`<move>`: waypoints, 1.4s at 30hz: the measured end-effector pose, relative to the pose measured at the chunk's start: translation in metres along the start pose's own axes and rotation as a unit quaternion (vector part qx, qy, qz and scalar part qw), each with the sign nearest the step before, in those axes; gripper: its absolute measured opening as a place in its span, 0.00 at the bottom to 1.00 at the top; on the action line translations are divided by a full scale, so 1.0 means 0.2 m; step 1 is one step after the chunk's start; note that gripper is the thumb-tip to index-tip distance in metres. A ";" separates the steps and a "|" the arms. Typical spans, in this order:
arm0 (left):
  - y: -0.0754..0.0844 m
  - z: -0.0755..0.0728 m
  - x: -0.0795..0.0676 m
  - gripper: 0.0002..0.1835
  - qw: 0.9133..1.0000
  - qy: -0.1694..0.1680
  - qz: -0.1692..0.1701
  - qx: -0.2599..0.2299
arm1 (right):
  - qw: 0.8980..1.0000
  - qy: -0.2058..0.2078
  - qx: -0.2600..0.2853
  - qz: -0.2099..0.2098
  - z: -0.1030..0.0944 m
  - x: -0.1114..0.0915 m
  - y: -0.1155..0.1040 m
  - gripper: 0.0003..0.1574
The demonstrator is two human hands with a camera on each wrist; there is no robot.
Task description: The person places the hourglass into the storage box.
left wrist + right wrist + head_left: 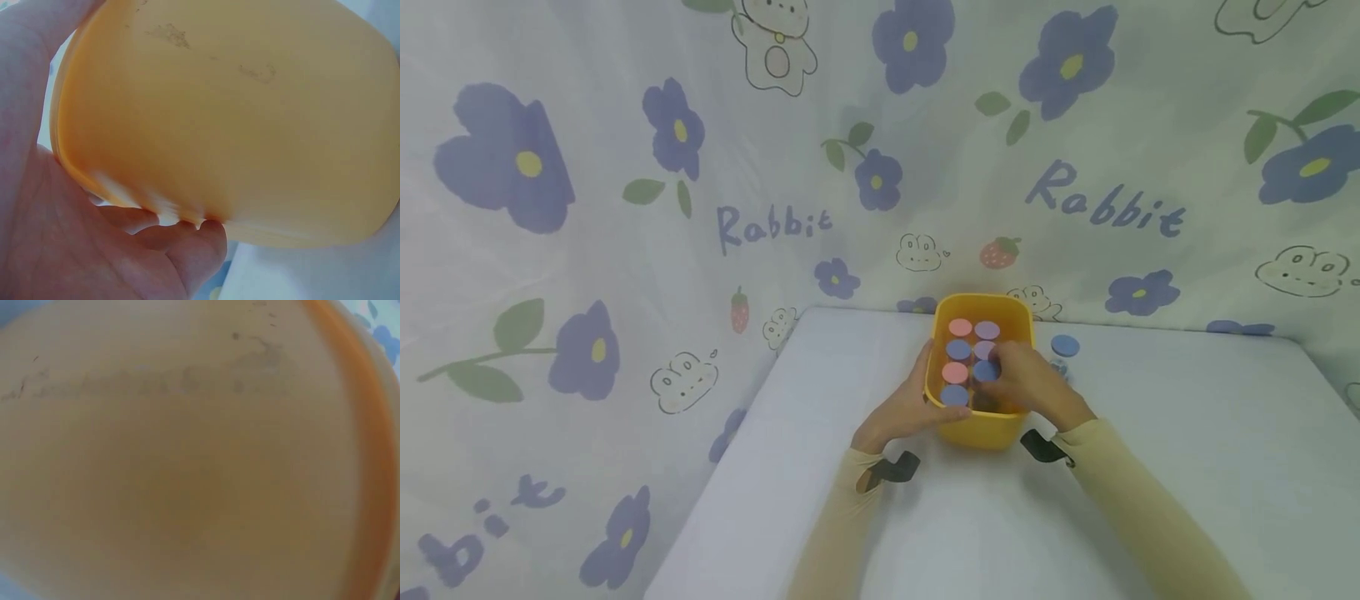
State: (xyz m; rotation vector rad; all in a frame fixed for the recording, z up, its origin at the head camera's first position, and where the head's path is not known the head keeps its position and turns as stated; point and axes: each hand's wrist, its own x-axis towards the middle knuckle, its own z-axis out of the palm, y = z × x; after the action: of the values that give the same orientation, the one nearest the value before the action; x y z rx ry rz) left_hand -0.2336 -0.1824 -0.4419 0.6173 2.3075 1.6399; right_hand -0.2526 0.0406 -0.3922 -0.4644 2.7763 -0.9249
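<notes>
A yellow plastic bin [977, 432] stands on the white table, holding two columns of round lids in pink [960, 327], purple [987, 331] and blue [958, 349]. What lies under the lids is hidden. My left hand [904, 412] grips the bin's left side, its thumb along the front rim; in the left wrist view the fingers [197, 250] curl against the wall. Reaching over the right rim, my right hand [1037, 385] pinches a blue lid [987, 371] in the right column. The right wrist view shows only the bin's outer wall [187, 475].
Right of the bin, a loose blue lid [1065, 345] lies on the table [1187, 417], with a small clear item [1059, 367] partly hidden behind my right hand. A flower-and-rabbit printed curtain [925, 167] hangs behind and to the left of the table.
</notes>
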 end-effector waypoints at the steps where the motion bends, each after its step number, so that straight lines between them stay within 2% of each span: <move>1: 0.00 0.00 0.00 0.61 1.000 -0.001 0.002 -0.001 | 1.000 -0.002 -0.003 0.002 0.00 0.00 0.00 0.18; 9: 0.00 0.00 0.01 0.64 1.000 0.003 0.010 0.017 | 0.999 -0.014 -0.047 0.001 0.02 0.01 0.00 0.19; 14: -0.01 -0.01 0.01 0.65 1.000 0.002 0.006 0.020 | 0.999 -0.013 -0.049 -0.003 0.04 0.02 0.00 0.17; 21: -0.01 0.00 0.00 0.65 1.000 0.000 -0.002 0.018 | 0.998 -0.004 -0.047 -0.032 0.06 0.00 0.01 0.19; 30: -0.01 0.00 0.00 0.66 1.000 -0.001 -0.007 0.020 | 0.998 0.006 -0.054 -0.024 0.08 0.00 0.00 0.20; 37: -0.01 0.00 0.01 0.64 1.000 -0.004 0.008 0.020 | 0.997 0.019 -0.060 -0.036 0.08 -0.01 0.00 0.18; 42: -0.01 0.00 0.00 0.64 1.000 -0.002 0.000 0.021 | 0.997 0.015 -0.067 -0.036 0.08 -0.02 0.00 0.18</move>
State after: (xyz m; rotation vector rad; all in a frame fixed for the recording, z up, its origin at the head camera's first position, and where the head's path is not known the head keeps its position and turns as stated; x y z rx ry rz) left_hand -0.2329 -0.1828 -0.4440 0.6297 2.3442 1.5934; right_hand -0.2446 0.0325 -0.4042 -0.5786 2.8788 -0.7704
